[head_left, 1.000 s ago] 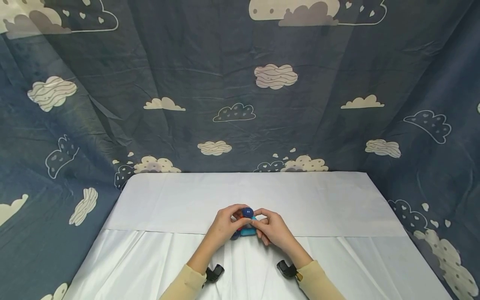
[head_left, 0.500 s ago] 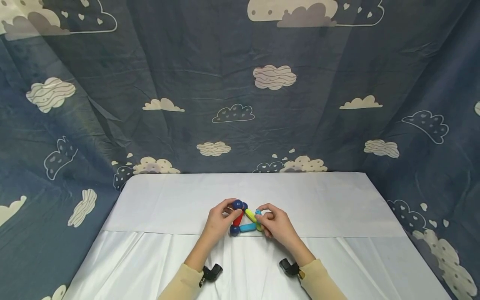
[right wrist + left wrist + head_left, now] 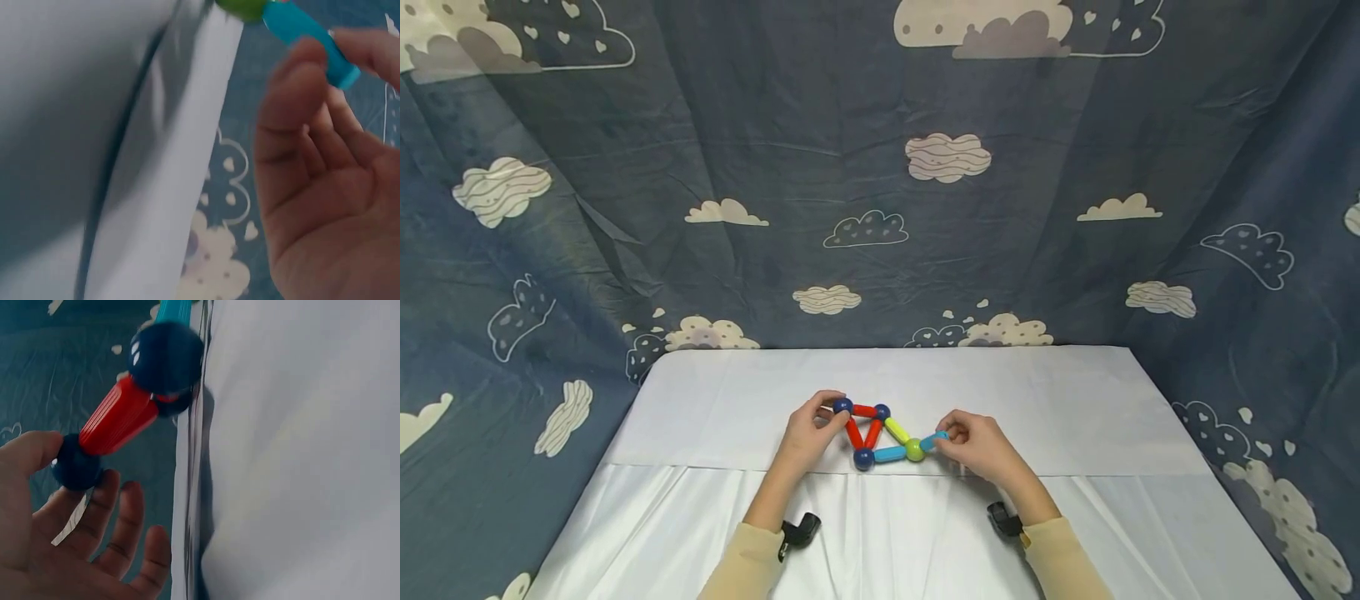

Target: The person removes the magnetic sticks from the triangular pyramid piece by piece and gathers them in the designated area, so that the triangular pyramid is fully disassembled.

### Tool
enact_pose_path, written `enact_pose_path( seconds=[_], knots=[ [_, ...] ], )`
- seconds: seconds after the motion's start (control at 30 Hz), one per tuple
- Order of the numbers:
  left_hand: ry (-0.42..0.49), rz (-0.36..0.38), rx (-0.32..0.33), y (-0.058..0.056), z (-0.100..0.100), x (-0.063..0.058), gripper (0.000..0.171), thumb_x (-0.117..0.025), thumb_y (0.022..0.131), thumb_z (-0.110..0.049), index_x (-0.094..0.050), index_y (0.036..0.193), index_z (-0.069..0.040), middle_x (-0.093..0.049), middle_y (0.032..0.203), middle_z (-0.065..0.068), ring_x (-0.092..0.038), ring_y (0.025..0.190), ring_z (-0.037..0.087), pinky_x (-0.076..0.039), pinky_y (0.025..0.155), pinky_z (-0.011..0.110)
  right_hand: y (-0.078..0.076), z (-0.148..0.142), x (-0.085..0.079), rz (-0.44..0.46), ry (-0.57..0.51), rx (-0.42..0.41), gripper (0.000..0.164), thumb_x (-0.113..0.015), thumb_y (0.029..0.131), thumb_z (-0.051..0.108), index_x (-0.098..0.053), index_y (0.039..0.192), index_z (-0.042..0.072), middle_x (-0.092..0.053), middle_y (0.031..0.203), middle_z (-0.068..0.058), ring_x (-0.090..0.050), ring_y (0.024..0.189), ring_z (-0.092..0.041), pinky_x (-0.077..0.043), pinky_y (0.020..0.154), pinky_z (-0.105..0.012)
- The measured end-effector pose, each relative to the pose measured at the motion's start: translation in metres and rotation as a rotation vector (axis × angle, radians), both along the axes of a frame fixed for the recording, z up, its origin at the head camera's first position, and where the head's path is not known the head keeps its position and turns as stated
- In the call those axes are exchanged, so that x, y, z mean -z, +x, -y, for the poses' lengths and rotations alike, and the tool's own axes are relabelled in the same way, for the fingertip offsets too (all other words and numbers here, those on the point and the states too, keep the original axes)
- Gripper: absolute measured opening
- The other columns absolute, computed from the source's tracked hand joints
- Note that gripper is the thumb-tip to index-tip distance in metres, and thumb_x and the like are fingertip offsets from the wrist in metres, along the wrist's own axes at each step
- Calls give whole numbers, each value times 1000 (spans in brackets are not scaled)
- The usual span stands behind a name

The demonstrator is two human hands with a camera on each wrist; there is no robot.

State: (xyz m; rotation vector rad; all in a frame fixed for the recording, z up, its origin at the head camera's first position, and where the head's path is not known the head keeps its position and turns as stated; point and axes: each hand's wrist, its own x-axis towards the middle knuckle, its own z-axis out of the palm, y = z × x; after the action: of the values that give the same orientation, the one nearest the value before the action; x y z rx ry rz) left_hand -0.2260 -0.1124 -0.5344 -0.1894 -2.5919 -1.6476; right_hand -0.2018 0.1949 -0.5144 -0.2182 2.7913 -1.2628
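Right wrist view, green ball [image 3: 244, 7] cut off, fingers [image 3: 290, 103] apparently blurred

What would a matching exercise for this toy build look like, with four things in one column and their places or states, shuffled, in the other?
Column one
1. Glossy lime-green ball
2. Ribbed red rods
3. Yellow-green rod
4. Person's left hand

Column two
A. Gripping a dark blue ball
B. Three, arranged in a triangle
C. Where two light-blue rods meet
D. Linking a green ball to a blue one

Pairs: 1-C, 2-B, 3-D, 4-A
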Motion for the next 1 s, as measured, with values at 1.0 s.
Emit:
enact_pose_path(
  seconds=[1.0],
  knots=[
    [-222,5,59,-2,1,19,27,-80,95,-27,-79,120,-20,-78,119,2,-67,115,27,-51,105,53,-6,-10,-5,-50,95,13,28,-80,95,22,-77,120,10,-76,107,-2,-66,98,-18,-57,91,-40]
  ],
)
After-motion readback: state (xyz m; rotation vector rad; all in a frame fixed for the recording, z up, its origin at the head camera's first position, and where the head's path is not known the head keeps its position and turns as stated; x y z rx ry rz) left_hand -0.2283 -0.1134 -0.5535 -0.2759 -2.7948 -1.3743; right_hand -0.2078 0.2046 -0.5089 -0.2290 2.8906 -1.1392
